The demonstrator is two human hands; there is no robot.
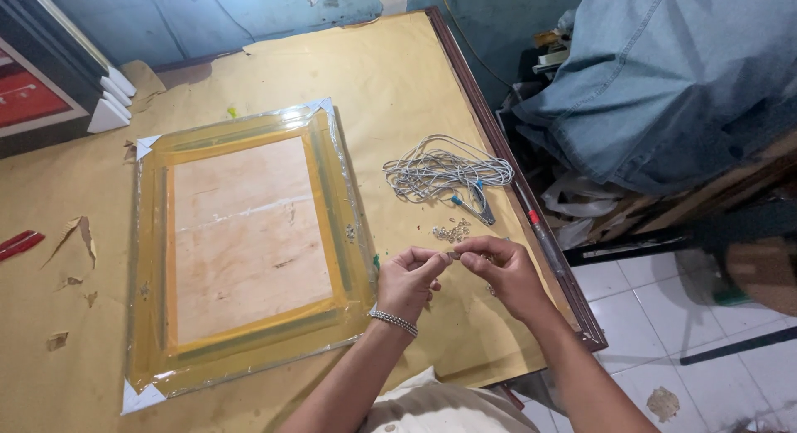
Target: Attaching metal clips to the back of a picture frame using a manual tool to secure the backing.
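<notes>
My left hand (pixel 408 279) and my right hand (pixel 502 271) meet above the table's right side, fingertips pinched together on a tiny metal piece (pixel 453 254). A beaded bracelet (pixel 393 320) circles my left wrist. Just beyond the hands lies a small pile of metal hooks (pixel 451 231). Farther back rests a bundle of coiled white cord (pixel 440 169) with small pliers (pixel 475 207) beside it. To the left lies a picture frame (pixel 241 242), back side up, wrapped in clear plastic with white corner guards.
Brown paper (pixel 390 76) covers the table, torn in spots at the left. A red tool (pixel 18 243) lies at the left edge. Stacked frames (pixel 58 76) stand at the back left. A blue cloth-covered heap (pixel 664 76) sits right of the table, above white tiled floor.
</notes>
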